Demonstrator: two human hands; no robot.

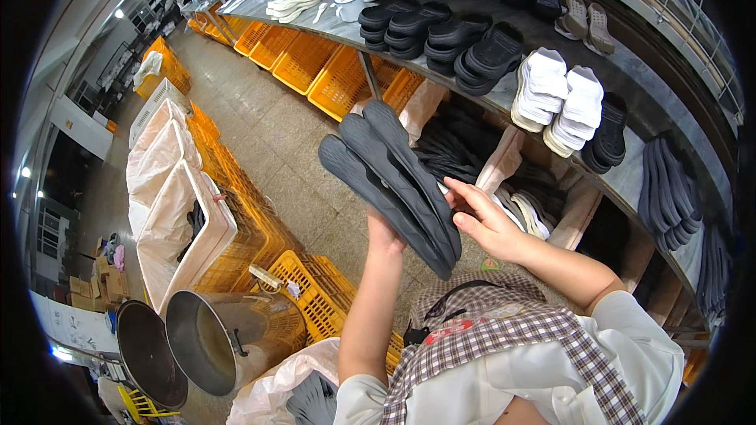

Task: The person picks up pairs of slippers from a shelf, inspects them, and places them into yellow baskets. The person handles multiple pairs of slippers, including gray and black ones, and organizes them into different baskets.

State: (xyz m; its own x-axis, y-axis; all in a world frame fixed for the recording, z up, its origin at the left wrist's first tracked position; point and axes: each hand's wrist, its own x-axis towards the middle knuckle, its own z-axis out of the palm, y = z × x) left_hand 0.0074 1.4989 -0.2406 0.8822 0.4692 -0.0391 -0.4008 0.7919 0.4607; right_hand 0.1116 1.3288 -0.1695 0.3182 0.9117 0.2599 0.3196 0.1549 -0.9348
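Note:
Dark grey shoe soles (370,169), pressed together lengthwise, are raised in front of me and tilted. My left hand (384,234) grips them from below, its fingers mostly hidden behind them. Beside their right edge is my right hand (482,220), fingers stretched and thumb apart, with the fingertips at the soles' edge. A small whitish bit shows by those fingertips, too small to name. On the bench to the right stand stacked black soles (490,57), white soles (543,86) and a pile of grey soles (669,193). More black soles (457,142) lie beneath it.
A metal bench (504,98) runs along the right, with a white lidded mug (348,6) and yellow crates (346,79) below. To the left stand cloth-lined crates (177,212), a large metal pot (236,338) and a yellow crate (311,291). Grey soles (315,401) fill a lined container.

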